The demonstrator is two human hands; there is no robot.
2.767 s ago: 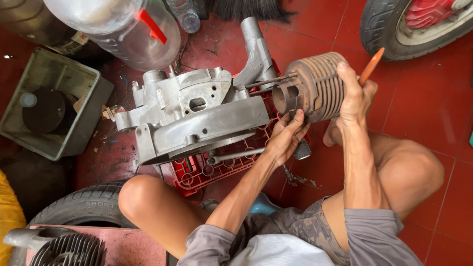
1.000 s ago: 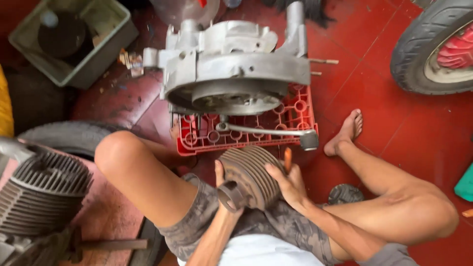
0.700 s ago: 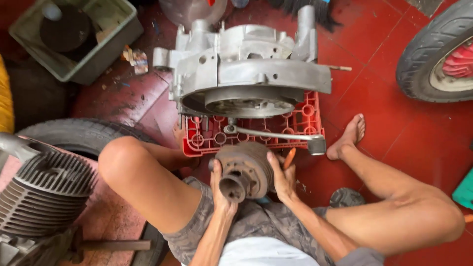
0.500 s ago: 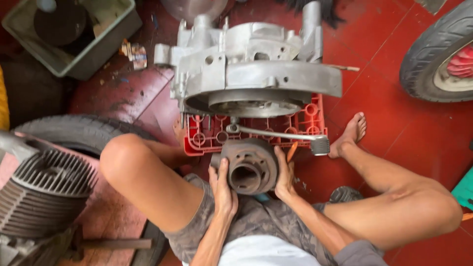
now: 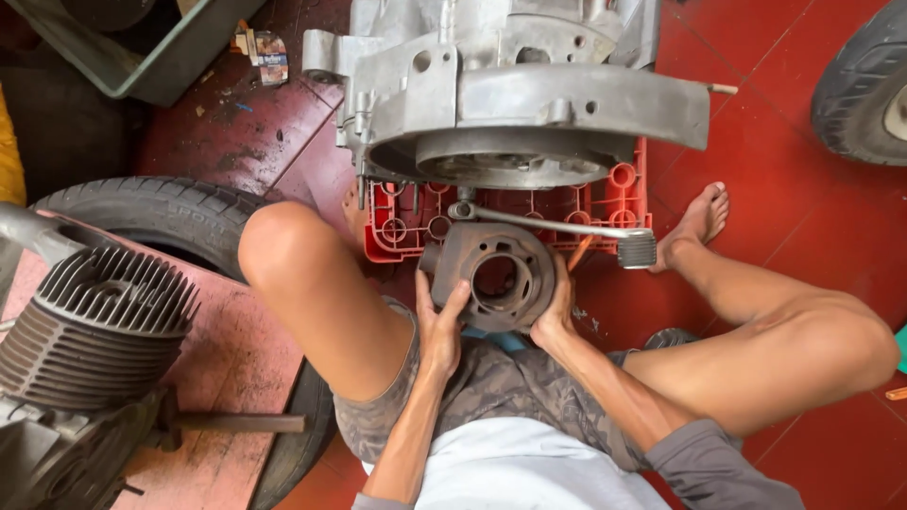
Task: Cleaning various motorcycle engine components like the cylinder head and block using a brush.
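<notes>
The rusty brown engine cylinder [image 5: 493,277] sits in the person's lap region, just below the red plastic crate [image 5: 619,194] and in front of the grey engine crankcase [image 5: 529,90] that rests on that crate. Its round bore faces up toward the camera, so its long axis runs roughly along the line of sight, tilted a little away from the person. Both hands hold it from opposite sides: the left hand [image 5: 439,326] cups the lower left edge with the thumb up along the flange, and the right hand [image 5: 556,307] wraps the right side, fingers curled closed against the metal. The cylinder lies between the two grips, above the palms and slightly forward of them. A silver kick lever [image 5: 567,229] with a ribbed end crosses just above the cylinder. To the left a finned grey cylinder head [image 5: 94,326] sits over a black tyre [image 5: 151,212]. Near the top left, a small torn paper packet [image 5: 269,47] with pale and dark print lies on the red floor [image 5: 775,198] beside a green tray [image 5: 161,66].
</notes>
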